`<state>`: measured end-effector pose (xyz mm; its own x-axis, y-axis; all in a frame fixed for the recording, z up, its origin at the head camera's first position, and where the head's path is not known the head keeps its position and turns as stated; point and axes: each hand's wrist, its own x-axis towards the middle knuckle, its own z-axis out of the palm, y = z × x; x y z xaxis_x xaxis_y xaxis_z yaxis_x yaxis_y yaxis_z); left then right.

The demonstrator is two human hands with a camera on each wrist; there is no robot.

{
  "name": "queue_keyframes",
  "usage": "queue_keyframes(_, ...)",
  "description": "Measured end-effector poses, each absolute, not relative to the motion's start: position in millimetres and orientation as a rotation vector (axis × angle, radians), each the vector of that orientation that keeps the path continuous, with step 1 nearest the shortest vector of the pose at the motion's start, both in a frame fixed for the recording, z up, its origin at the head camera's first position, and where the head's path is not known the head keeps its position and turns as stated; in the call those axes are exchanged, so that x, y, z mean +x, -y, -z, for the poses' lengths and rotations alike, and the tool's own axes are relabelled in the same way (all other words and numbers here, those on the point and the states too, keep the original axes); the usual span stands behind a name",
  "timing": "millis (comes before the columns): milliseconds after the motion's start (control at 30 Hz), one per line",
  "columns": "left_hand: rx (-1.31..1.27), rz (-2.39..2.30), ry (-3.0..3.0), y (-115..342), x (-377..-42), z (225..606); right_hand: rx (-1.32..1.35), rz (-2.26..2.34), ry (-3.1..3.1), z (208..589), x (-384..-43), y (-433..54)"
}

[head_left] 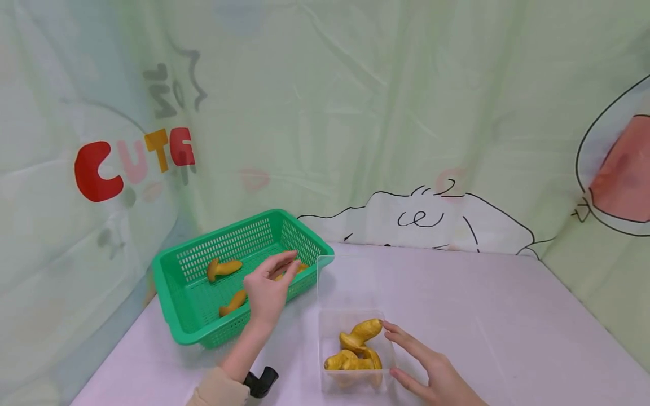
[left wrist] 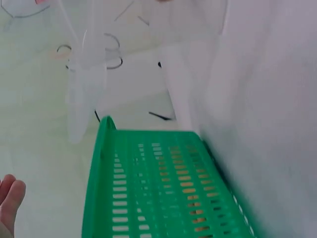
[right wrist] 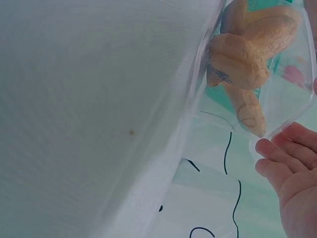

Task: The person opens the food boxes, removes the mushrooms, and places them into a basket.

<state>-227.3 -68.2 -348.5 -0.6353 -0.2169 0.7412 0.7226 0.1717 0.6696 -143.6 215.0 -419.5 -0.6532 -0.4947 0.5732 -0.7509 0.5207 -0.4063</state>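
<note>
My left hand point(head_left: 268, 287) is above the near right side of a green basket point(head_left: 178, 336), thumb and fingers bent with a gap between them and nothing in it. Inside the basket lie yellow-brown mushrooms point(head_left: 223, 269), one partly hidden behind that hand. A clear plastic box point(head_left: 327, 384) with its lid point(head_left: 347, 282) raised at the back stands to the right. Several mushrooms point(head_left: 361, 334) are piled in it. Along the box's right wall, my right hand point(head_left: 429, 363) rests its fingertips; the right wrist view shows these fingers point(right wrist: 277, 156) loosely extended beside the wall.
A black angled object point(head_left: 263, 382) lies on the pale tabletop point(head_left: 482, 316) beside the left forearm. Behind the basket and box hangs a printed curtain point(head_left: 330, 124), which also runs along both sides.
</note>
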Motion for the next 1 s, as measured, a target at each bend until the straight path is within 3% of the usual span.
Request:
queue_keyframes(633, -0.947, 1.749, 2.159, 29, -214, 377, 1.013, -0.885, 2.366, 419, -142, -214)
queue_keyframes(1000, -1.127, 1.000, 2.802, 10, -214, 381, 0.980, -0.886, 2.401, 417, -140, -214)
